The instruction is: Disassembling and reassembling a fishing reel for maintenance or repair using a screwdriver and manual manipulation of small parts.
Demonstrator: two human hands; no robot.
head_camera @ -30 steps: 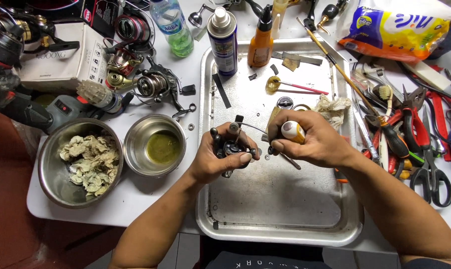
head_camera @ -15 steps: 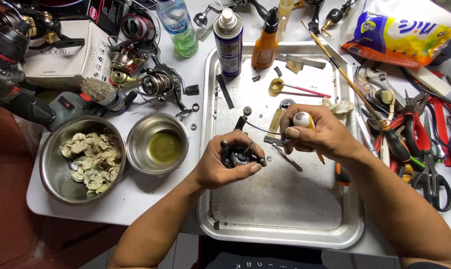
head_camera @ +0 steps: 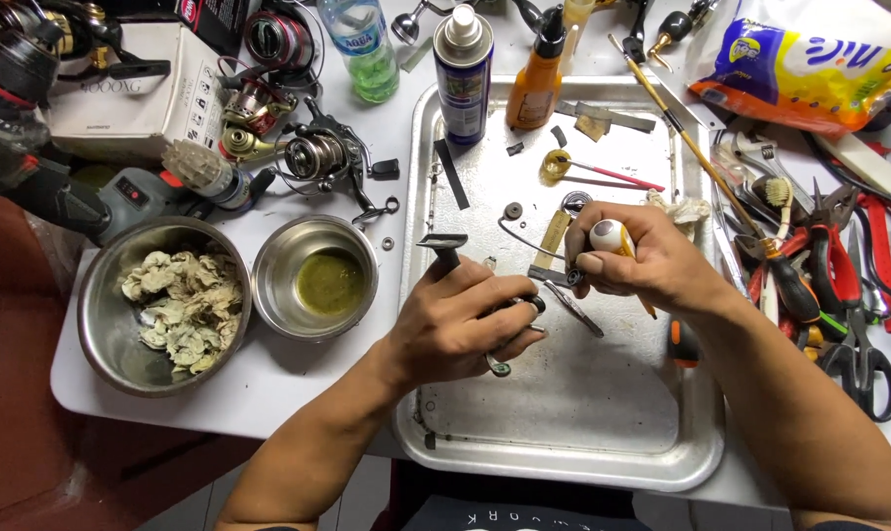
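Over tray (head_camera: 564,462), hands (head_camera: 460,324) gripping reel part (head_camera: 444,252)

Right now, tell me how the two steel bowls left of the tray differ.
The larger bowl sits at the far left and is filled with crumpled, stained paper wads. The smaller bowl stands between it and the metal tray and holds a shallow pool of greenish-yellow liquid, with no paper in it. Both are round, shiny steel, upright on the white table, side by side, and neither hand touches them.
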